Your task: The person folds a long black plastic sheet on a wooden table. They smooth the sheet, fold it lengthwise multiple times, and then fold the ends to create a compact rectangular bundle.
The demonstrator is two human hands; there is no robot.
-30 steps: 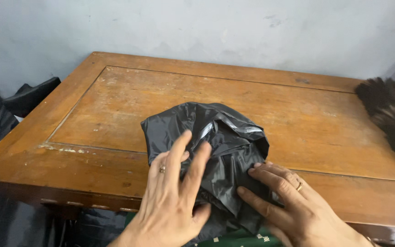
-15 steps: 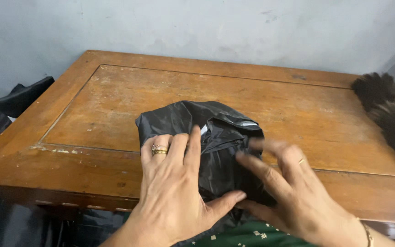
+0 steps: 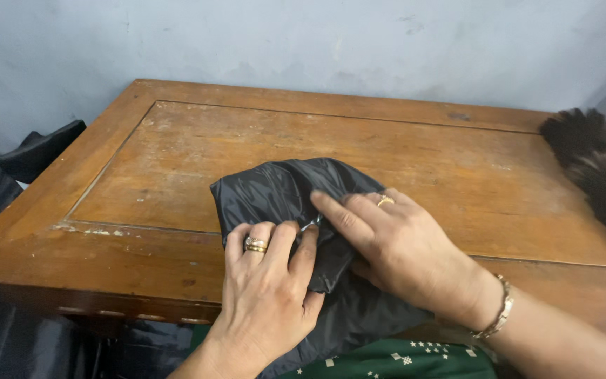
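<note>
I note the black bag [image 3: 282, 193] — thin, glossy, creased plastic, apparently; the table [image 3: 415, 151] — worn, scuffed matt wood.

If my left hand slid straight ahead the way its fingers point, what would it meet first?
The left hand already touches the black plastic bag, so more bag comes first; beyond it seems to lie bare wooden table.
</note>
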